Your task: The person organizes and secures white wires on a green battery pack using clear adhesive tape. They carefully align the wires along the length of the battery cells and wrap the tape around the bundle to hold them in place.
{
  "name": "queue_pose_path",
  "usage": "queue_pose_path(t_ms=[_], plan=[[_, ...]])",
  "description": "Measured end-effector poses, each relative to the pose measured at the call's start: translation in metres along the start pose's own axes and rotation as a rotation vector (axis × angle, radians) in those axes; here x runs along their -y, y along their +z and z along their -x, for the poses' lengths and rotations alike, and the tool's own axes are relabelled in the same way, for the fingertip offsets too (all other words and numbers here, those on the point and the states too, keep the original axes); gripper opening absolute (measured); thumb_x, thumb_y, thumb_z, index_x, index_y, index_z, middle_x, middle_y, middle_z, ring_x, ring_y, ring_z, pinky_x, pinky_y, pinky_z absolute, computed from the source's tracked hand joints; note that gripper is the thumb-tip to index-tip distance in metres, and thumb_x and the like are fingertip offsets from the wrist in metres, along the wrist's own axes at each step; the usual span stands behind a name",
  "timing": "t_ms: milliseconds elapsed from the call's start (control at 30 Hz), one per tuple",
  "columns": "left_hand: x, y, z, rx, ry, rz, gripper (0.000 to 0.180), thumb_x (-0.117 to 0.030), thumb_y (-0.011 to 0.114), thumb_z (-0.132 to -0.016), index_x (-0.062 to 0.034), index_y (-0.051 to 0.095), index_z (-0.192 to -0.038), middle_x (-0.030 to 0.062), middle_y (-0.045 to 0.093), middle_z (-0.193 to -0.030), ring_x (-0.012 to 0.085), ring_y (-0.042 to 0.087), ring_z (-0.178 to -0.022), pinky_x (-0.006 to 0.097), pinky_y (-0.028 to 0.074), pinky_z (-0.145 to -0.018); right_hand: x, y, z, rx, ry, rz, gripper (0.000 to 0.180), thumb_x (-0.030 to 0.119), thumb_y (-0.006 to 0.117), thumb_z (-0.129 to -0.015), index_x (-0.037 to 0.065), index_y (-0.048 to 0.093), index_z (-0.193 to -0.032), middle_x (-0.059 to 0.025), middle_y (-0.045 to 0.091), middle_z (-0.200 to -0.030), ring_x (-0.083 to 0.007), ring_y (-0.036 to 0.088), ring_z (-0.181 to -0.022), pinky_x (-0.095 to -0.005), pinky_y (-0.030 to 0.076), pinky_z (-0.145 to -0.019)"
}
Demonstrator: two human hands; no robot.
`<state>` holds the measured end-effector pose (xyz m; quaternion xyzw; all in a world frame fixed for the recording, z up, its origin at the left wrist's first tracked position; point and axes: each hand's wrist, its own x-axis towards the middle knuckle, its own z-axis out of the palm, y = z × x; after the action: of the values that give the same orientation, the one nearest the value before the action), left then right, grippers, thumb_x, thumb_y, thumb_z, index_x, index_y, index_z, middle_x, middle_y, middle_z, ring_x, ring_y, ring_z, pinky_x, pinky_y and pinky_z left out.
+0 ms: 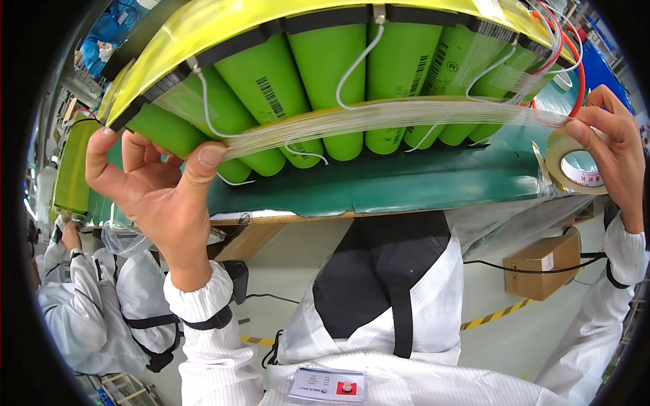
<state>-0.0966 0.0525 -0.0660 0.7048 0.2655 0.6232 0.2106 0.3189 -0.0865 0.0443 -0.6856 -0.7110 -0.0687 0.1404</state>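
A large battery pack of green cylindrical cells (328, 57) stands along the green-topped bench, with yellow sheeting (223, 42) over its top and white wires (204, 101) hanging down its front. A strip of clear, thread-reinforced tape (379, 116) is stretched across the front of the cells. My left hand (159, 189) has its thumb on the strip's left end, its fingers curled at the pack's lower left corner. My right hand (613, 145) pinches the strip's right end between thumb and forefinger. Just beneath that hand is a tape roll (556, 162), partly hidden by it.
Red wires (581, 74) hang at the pack's right end. Another yellow-wrapped pack (73, 166) stands at the left, near a co-worker in white (81, 314). Below the bench edge (291, 218) are a cardboard box (542, 267) and a black cable (501, 268).
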Motion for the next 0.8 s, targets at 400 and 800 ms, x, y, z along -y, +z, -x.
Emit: queue_pose_path(t_ms=[400, 800], plan=[[0.017, -0.019, 0.0, 0.046, 0.361, -0.25, 0.079, -0.007, 0.087, -0.079, -0.0158, 0.032, -0.136, 0.0116, 0.049, -0.122, 0.0234, 0.054, -0.106, 0.037, 0.046, -0.089, 0.004, 0.003, 0.001, -0.047, 0.012, -0.044, 0.03, 0.03, 0.077, -0.087, 0.001, 0.078, -0.09, -0.0018, 0.038, -0.078, -0.016, 0.042, -0.074, -0.0319, 0.036, -0.064], [-0.028, 0.031, 0.034, 0.163, 0.553, -0.996, 0.075, -0.055, 0.057, -0.096, -0.006, 0.039, -0.151, 0.0273, 0.003, -0.164, 0.0477, 0.003, -0.15, 0.06, 0.009, -0.118, 0.003, 0.005, -0.007, -0.071, -0.078, -0.012, 0.027, 0.028, 0.08, -0.084, 0.002, 0.077, -0.09, -0.0046, 0.042, -0.074, -0.0182, 0.043, -0.068, -0.0336, 0.034, -0.06]])
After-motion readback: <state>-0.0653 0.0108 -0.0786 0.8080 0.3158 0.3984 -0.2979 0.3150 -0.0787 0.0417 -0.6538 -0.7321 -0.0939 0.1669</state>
